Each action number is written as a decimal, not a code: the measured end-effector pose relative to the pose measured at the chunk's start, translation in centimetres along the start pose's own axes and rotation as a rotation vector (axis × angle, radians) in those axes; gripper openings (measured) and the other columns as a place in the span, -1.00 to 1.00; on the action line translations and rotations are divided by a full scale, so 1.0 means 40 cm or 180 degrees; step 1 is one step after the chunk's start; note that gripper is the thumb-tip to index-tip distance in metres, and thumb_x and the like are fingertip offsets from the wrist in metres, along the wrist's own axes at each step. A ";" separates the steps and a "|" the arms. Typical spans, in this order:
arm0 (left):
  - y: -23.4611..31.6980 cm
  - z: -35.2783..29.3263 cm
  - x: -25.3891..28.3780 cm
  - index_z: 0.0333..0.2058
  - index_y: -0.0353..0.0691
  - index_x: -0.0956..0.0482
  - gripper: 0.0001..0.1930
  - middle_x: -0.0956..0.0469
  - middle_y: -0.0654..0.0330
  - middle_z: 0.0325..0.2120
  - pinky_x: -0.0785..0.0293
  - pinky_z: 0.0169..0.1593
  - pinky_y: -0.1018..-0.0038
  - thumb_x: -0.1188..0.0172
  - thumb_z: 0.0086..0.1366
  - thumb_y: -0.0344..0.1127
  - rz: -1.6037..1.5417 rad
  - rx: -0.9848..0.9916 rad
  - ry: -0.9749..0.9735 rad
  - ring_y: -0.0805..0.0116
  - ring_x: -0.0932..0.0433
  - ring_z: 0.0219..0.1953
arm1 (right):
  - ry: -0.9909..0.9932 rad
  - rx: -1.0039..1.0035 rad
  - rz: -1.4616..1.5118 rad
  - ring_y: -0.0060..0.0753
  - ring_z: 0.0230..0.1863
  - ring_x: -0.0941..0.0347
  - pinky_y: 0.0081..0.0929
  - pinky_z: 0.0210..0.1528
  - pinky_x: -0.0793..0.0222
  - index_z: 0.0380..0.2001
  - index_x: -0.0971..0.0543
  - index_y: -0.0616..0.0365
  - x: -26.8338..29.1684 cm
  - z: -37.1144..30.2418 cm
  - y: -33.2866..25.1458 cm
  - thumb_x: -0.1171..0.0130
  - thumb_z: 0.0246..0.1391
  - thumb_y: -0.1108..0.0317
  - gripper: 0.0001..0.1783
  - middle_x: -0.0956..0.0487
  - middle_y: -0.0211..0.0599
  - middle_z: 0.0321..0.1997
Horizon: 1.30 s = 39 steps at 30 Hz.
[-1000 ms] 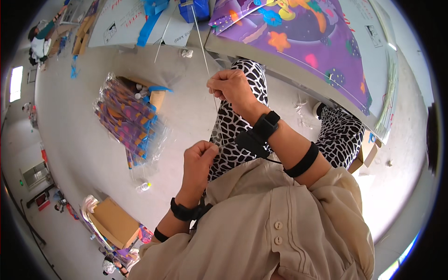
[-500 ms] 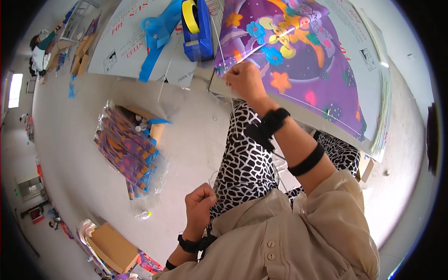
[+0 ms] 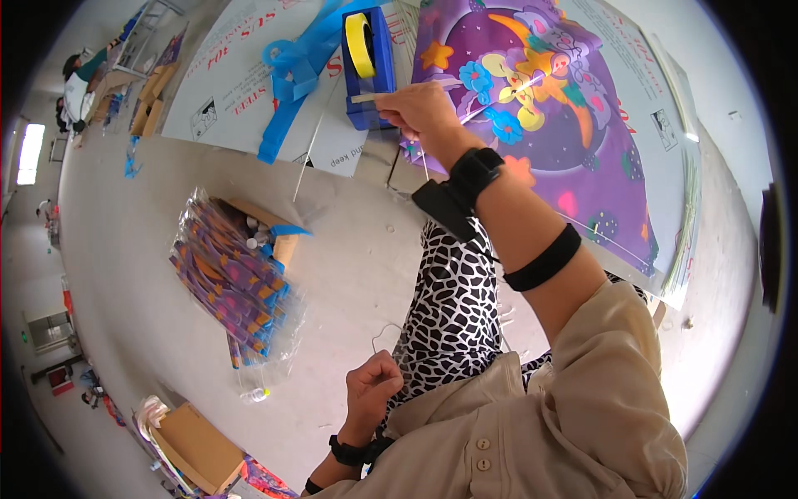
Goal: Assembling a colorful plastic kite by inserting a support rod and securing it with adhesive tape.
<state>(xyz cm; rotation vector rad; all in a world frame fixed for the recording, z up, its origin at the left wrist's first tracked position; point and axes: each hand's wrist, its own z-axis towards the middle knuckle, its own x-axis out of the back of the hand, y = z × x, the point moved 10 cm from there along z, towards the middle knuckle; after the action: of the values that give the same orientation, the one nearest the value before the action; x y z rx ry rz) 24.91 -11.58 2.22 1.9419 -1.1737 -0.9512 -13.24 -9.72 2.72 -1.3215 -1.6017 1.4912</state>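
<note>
My right hand reaches over the table edge, its fingers pinched at the front edge of a blue tape dispenser. What lies between the fingertips is too small to make out. A yellow-cored roll of tape sits in the dispenser. Beside this hand, a purple kite-like printed sheet with stars, a moon and cartoon figures lies flat, thin pale rods across it. My left hand is a loose fist by my thigh; the inside of its palm is hidden.
Blue ribbon trails over the table's printed white covering. Thin pale rods line the right edge. On the floor lie a clear bag of folded purple sheets, a small bottle and a cardboard box. Another person is far left.
My right hand has moved from the purple sheet's near-left corner up and left to the dispenser's front edge. My left hand stays curled by my thigh. The view has shifted slightly.
</note>
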 end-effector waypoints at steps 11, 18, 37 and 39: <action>-0.007 -0.032 0.090 -0.62 -0.32 -0.39 -0.93 -0.30 0.31 -0.57 -0.12 -0.39 0.61 -0.10 -0.04 -0.54 0.0417 -0.0366 0.0148 0.54 -0.24 -0.49 | 0.0277 0.0576 0.0108 -0.56 -0.50 -0.34 -0.55 -0.46 -0.16 -0.56 -0.58 0.19 -0.016 -0.038 0.027 -0.32 -0.13 0.46 -0.91 -0.49 -0.42 -0.53; -0.012 -0.019 0.117 -0.67 -0.31 -0.33 -0.89 -0.28 0.31 -0.62 -0.11 -0.40 0.58 -0.06 -0.08 -0.45 0.0765 -0.0271 0.0429 0.53 -0.21 -0.52 | 0.0697 -0.0495 -0.0641 -0.60 -0.75 -0.27 -0.63 -0.72 -0.03 -0.63 -0.55 0.26 0.009 -0.018 0.078 -0.30 -0.06 0.36 -0.78 -0.51 -0.35 -0.64; -0.025 -0.021 0.174 -0.67 -0.29 -0.26 -0.88 -0.23 0.32 -0.63 -0.09 -0.42 0.59 -0.04 -0.12 -0.55 0.1076 -0.0427 0.0226 0.52 -0.19 -0.53 | 0.0900 -0.1441 -0.0758 -0.26 -0.16 -0.58 -0.48 -0.09 -0.45 -0.21 -0.63 0.14 0.002 0.045 0.307 -0.30 -0.03 0.19 -0.66 -0.63 -0.20 -0.22; -0.014 -0.041 0.190 -0.67 -0.28 -0.26 -0.89 -0.23 0.31 -0.62 -0.10 -0.40 0.59 -0.02 -0.13 -0.55 0.0862 -0.0564 0.0400 0.52 -0.19 -0.52 | 0.0567 -0.0845 -0.0367 -0.27 -0.27 -0.57 -0.46 -0.20 -0.45 -0.24 -0.63 0.15 -0.037 0.027 0.216 -0.30 -0.06 0.38 -0.75 -0.61 -0.19 -0.32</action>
<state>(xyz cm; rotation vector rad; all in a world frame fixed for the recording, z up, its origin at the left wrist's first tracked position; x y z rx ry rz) 29.04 -18.04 0.75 1.6296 -1.1999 -0.7517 -11.34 -12.48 -5.45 -1.4332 -1.7690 1.0883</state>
